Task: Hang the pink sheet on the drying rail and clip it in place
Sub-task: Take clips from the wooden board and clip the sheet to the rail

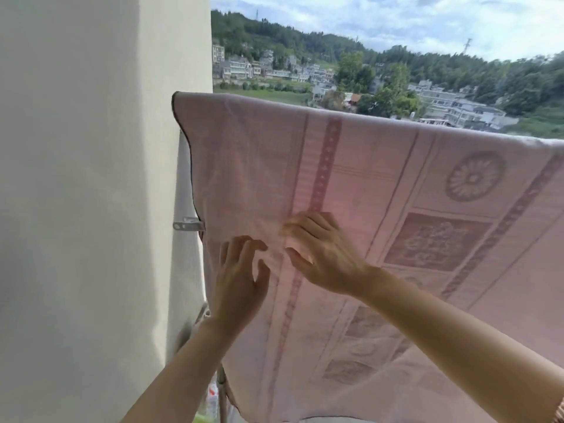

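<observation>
Beside smooth cream wall (76,178), both open-fingered hands, left (239,280) and right (320,251), press flat on woven pink sheet (396,184).

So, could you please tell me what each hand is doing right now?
Left hand: open, fingers spread against the sheet.
Right hand: open, resting on the sheet.

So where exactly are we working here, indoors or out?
Outdoors, likely an upper-floor balcony: the pink sheet hangs over a rail beside a plastered wall, with village houses and wooded hills far below and beyond.
</observation>
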`<state>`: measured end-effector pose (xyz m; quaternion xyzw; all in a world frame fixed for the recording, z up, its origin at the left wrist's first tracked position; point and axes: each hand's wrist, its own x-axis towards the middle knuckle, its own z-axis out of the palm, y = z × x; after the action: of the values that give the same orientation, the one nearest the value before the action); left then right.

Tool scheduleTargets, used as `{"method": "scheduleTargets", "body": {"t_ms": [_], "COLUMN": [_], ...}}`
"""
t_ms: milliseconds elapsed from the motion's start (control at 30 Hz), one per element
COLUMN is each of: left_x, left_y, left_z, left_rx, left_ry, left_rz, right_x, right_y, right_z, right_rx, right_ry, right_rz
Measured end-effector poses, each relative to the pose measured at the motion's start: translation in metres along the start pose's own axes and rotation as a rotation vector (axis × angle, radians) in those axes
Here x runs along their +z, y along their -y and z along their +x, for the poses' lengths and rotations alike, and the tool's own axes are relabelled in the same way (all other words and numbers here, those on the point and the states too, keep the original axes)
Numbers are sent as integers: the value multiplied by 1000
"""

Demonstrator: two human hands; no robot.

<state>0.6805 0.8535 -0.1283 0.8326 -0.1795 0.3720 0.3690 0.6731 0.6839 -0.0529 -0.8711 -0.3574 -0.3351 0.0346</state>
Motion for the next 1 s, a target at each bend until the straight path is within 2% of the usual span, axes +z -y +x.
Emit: {"method": "scheduleTargets", "body": {"t_ms": [33, 100, 167, 333, 533, 700, 1000], "left_x": [26, 134, 179, 285, 409, 500, 664], "left_y": [-13, -27, -69, -209, -414, -532, -756], "left_z": [4, 42, 49, 19, -49, -82, -142], "left_rx": [40, 75, 89, 171, 286, 377, 659], "left_ry": [61, 188, 313, 489, 754, 938, 1072], "left_rz": [0, -37, -87, -166, -263, -270, -271], "right_x": [-4, 14, -6, -84, -202, -263, -367], "right_y": [-23, -122, -160, -218, -265, -304, -398], "right_z": [-22, -62, -114, -271, -476, -588, -790], "right_rx": [67, 232, 373, 706, 1074, 1348, 1719], "right_ry": [19, 52, 126, 223, 281, 309, 323], "right_rz": [-7, -43, -51, -135, -243, -331, -447]}}
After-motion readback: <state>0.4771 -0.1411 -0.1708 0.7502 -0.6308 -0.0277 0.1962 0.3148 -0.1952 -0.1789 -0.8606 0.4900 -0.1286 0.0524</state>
